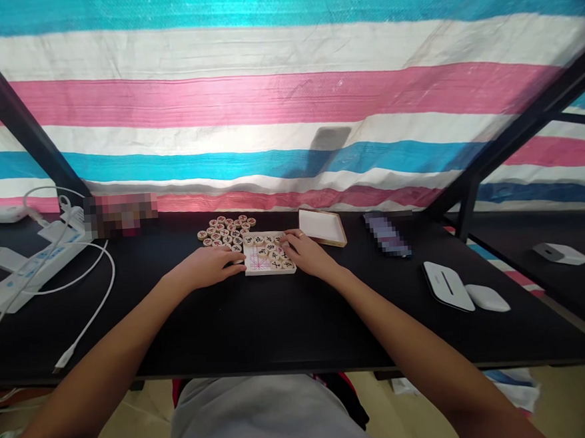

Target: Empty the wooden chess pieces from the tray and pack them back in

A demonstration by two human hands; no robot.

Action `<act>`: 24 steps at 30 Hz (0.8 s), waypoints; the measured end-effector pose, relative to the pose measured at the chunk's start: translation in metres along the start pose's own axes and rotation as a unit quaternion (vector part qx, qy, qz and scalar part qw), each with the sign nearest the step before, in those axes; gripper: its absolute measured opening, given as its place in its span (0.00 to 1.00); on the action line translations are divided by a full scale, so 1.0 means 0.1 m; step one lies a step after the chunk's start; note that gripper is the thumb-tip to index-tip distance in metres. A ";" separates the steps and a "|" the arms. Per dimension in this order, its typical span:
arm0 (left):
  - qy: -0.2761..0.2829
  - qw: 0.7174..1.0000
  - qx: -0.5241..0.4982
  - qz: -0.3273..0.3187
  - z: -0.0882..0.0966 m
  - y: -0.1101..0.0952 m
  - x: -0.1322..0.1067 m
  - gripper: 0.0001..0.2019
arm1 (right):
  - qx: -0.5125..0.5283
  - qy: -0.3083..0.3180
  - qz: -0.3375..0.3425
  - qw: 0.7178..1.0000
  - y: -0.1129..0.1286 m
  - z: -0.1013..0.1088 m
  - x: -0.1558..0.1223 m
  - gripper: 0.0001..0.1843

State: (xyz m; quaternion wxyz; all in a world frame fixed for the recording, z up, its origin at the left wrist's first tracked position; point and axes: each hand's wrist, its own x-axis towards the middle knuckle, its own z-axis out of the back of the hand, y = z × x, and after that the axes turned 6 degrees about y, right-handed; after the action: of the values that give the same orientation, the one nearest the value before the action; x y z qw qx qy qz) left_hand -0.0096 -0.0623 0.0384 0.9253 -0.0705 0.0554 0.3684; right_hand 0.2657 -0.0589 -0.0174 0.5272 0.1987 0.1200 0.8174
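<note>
- Head view: two bare hands work at one shallow white box (270, 272) on the black, smooth table (270, 327).
- The left hand (214, 265) has its thumb apart from its fingers, tips at the box's left edge; I cannot tell whether they pinch anything.
- The right hand (305, 250), wearing one ring, curls its fingers over the box's right side; whether they pinch a piece is hidden.
- Inside lie roughly ten round, pale pieces (258, 241) with dark characters, partly covered; pink lines show on the bare left part.
- About twenty loose discs (227, 239), too crowded to count exactly, cluster beyond the left hand.
- One rectangular lid (320, 227), white inside, lies right of the box.
- One striped, wrinkled plastic sheet (284, 99) hangs behind.
</note>
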 end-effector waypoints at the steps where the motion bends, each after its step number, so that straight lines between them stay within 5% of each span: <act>1: 0.002 1.000 0.000 0.003 0.00 0.00 0.00 0.20 | 0.000 0.000 -0.001 1.000 0.00 0.00 0.00 0.15; 10: -0.015 0.998 0.037 0.044 -0.04 0.04 0.02 0.15 | 0.002 0.003 -0.003 1.000 0.00 0.00 0.00 0.14; 16: 0.000 1.000 0.025 -0.011 -0.03 0.00 0.03 0.13 | 0.001 0.006 -0.004 1.000 0.00 0.00 0.00 0.14; 24: 0.023 0.997 0.059 0.051 -0.04 -0.02 0.04 0.18 | 0.002 -0.001 0.002 1.000 -0.02 -0.01 0.00 0.14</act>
State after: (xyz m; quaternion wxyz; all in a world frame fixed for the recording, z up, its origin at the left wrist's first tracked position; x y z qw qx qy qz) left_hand -0.0052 -0.0617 0.0337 0.9064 -0.0214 0.1016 0.4094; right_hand 0.2666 -0.0579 -0.0192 0.5253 0.2003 0.1206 0.8181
